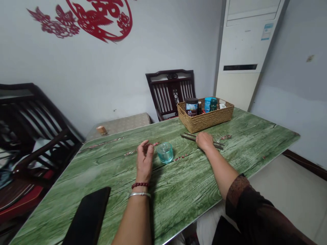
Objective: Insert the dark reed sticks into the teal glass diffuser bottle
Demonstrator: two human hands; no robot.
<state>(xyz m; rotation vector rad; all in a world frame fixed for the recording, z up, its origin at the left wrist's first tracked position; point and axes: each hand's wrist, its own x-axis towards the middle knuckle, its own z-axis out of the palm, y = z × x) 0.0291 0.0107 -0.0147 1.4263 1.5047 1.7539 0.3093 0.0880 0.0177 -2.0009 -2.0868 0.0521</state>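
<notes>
My left hand is raised just left of a small teal glass cup, its fingers loosely curled and apart, with nothing in them. The see-through cup stands on the green wood-patterned tabletop, and a narrow gap separates it from my hand. Further right, my right hand is closed over a few thin dark chopsticks lying on the table. Their ends stick out on both sides of the hand, while the fingertips are hidden beneath it.
Behind my right hand sits a woven basket holding a dark jar and other containers. A black phone-like slab lies at the front left. Dark wooden chairs stand behind and left; a small wooden piece rests beyond the table.
</notes>
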